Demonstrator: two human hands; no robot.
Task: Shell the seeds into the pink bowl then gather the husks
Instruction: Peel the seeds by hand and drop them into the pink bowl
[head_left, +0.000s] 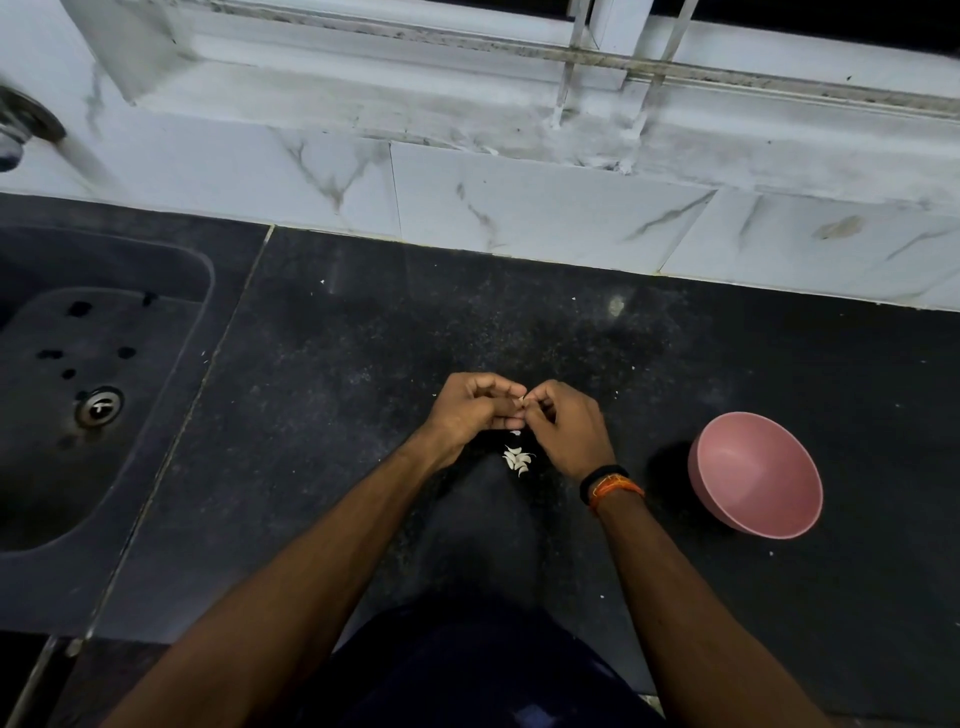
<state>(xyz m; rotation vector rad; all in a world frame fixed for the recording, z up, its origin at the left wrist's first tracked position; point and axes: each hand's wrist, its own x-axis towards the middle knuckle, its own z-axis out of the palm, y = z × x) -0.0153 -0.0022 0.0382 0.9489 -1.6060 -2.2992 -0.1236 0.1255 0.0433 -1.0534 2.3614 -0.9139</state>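
Both my hands meet over the desk (363, 322), left of the bowl (756, 475). My left hand (470, 410) and right hand (566, 428) pinch one seed (521, 399) between narrow fingertip grips. A small pile of pale bits (518, 460), husks I think, lies on the desk just under my hands. The bowl looks empty. To crack this one well, I should press my nails into its seam, pry gently so the kernel stays whole, then carry it right to the bowl.
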